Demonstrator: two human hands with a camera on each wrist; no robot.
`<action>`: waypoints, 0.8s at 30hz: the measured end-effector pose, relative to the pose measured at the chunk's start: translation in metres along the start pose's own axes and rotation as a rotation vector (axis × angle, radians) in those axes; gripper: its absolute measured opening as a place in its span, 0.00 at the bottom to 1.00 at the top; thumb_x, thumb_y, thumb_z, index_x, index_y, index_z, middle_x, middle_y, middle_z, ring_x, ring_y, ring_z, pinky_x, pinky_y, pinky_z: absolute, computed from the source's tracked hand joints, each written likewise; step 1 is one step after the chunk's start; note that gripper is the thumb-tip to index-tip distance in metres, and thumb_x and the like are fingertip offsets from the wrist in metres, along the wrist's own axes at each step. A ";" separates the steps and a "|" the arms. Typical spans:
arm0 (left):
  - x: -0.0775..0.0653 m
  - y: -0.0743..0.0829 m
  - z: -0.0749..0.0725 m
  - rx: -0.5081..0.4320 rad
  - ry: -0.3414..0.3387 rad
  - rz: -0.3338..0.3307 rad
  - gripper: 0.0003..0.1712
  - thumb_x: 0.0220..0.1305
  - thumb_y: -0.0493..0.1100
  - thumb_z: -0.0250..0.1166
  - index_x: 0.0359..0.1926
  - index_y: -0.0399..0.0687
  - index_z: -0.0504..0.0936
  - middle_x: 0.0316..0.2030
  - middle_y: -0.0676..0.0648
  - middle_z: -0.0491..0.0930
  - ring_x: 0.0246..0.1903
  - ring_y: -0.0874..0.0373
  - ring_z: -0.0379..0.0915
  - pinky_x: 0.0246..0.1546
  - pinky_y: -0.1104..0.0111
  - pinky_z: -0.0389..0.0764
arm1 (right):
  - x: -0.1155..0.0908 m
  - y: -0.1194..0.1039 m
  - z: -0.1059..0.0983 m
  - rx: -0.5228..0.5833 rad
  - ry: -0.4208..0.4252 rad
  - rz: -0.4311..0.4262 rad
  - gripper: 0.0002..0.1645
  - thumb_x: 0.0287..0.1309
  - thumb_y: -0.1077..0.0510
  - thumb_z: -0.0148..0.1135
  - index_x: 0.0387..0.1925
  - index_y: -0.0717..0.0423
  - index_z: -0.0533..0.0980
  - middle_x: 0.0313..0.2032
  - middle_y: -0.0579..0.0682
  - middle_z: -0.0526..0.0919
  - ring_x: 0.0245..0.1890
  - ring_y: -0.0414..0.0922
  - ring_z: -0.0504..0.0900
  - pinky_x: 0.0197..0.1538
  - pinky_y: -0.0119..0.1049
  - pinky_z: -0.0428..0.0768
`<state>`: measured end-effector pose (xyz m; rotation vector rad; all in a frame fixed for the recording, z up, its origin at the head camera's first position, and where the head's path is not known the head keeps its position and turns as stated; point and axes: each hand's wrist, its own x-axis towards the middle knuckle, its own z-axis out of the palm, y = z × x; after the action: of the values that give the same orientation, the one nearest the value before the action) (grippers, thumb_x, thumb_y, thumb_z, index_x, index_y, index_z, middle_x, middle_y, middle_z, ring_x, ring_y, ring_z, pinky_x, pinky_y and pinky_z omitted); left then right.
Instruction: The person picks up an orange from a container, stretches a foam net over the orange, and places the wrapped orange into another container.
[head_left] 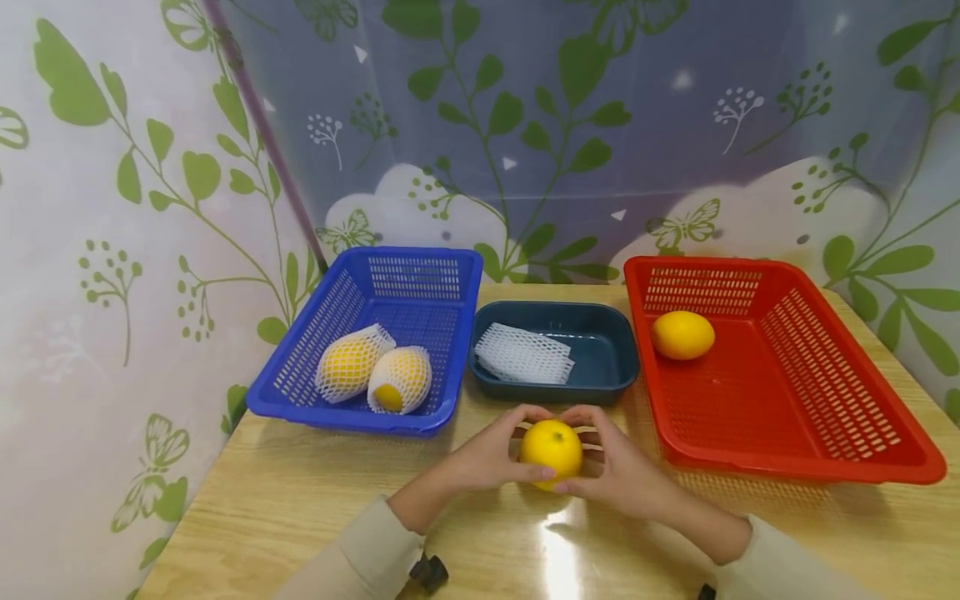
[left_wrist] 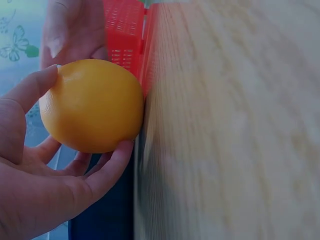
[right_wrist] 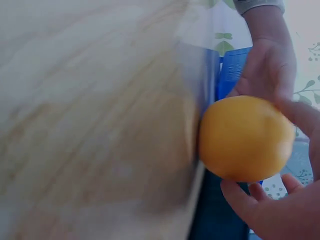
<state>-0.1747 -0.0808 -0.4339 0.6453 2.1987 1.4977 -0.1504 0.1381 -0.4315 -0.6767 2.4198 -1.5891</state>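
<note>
Between my two hands is a round yellow fruit (head_left: 551, 450), its stem end facing up in the head view. My left hand (head_left: 486, 457) grips it from the left, thumb on the near side and fingers curved round the far side. From the opposite side my right hand (head_left: 626, 473) holds it the same way. Both wrist views show the smooth fruit (left_wrist: 95, 106) at or just above the table; whether it touches the wood I cannot tell. White foam net sleeves (head_left: 523, 354) lie in a dark teal tray (head_left: 600, 392) just beyond the hands.
At the left stands a blue basket (head_left: 300, 408) holding two yellow fruits (head_left: 348, 364) in white foam nets. A red basket (head_left: 757, 408) at the right holds one bare yellow fruit (head_left: 682, 335). Patterned curtain (head_left: 540, 167) hangs behind the wooden table (head_left: 247, 500).
</note>
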 end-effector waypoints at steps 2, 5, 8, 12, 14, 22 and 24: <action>0.001 0.001 0.001 0.003 0.002 -0.009 0.34 0.58 0.40 0.72 0.62 0.49 0.68 0.59 0.49 0.69 0.58 0.49 0.66 0.54 0.65 0.77 | -0.001 -0.005 -0.004 -0.008 0.015 0.002 0.44 0.46 0.57 0.78 0.60 0.59 0.61 0.57 0.60 0.70 0.56 0.58 0.73 0.59 0.54 0.74; 0.001 0.003 0.001 0.022 0.001 -0.020 0.33 0.58 0.41 0.72 0.63 0.49 0.68 0.59 0.48 0.69 0.58 0.49 0.66 0.53 0.65 0.77 | -0.002 -0.015 -0.011 -0.040 0.040 -0.002 0.43 0.45 0.60 0.77 0.59 0.61 0.62 0.57 0.60 0.70 0.56 0.58 0.73 0.58 0.54 0.75; 0.001 0.005 0.001 0.045 -0.002 -0.033 0.34 0.59 0.42 0.71 0.64 0.50 0.67 0.60 0.48 0.68 0.58 0.49 0.66 0.54 0.66 0.77 | 0.001 -0.029 -0.020 -0.093 0.053 -0.012 0.42 0.46 0.61 0.77 0.59 0.61 0.63 0.57 0.59 0.71 0.56 0.58 0.74 0.57 0.53 0.76; 0.002 0.006 0.001 0.055 -0.009 -0.040 0.34 0.60 0.43 0.70 0.65 0.49 0.66 0.61 0.47 0.67 0.59 0.48 0.66 0.54 0.67 0.77 | 0.010 -0.053 -0.036 -0.223 0.072 -0.049 0.41 0.49 0.60 0.75 0.60 0.61 0.62 0.57 0.59 0.72 0.54 0.57 0.76 0.56 0.51 0.77; 0.001 0.005 0.001 0.057 -0.011 -0.041 0.34 0.60 0.43 0.70 0.65 0.50 0.66 0.61 0.47 0.66 0.59 0.48 0.66 0.54 0.66 0.77 | 0.019 -0.065 -0.045 -0.304 0.074 -0.068 0.41 0.50 0.59 0.75 0.61 0.61 0.62 0.58 0.60 0.72 0.54 0.57 0.76 0.55 0.51 0.78; 0.000 0.006 -0.001 0.065 -0.031 -0.045 0.34 0.61 0.44 0.70 0.65 0.52 0.66 0.61 0.47 0.66 0.59 0.49 0.65 0.55 0.65 0.76 | 0.068 -0.091 -0.074 -0.455 0.022 -0.041 0.37 0.53 0.57 0.72 0.61 0.62 0.66 0.58 0.62 0.72 0.56 0.59 0.74 0.57 0.54 0.76; 0.001 0.006 -0.001 0.062 -0.038 -0.034 0.34 0.61 0.44 0.69 0.65 0.50 0.65 0.62 0.46 0.66 0.59 0.48 0.66 0.55 0.65 0.76 | 0.079 -0.092 -0.075 -0.494 -0.004 -0.022 0.37 0.53 0.56 0.72 0.61 0.62 0.67 0.58 0.62 0.72 0.56 0.59 0.73 0.57 0.54 0.75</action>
<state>-0.1752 -0.0790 -0.4279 0.6472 2.2238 1.3941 -0.2231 0.1339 -0.3086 -0.7755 2.8322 -0.9866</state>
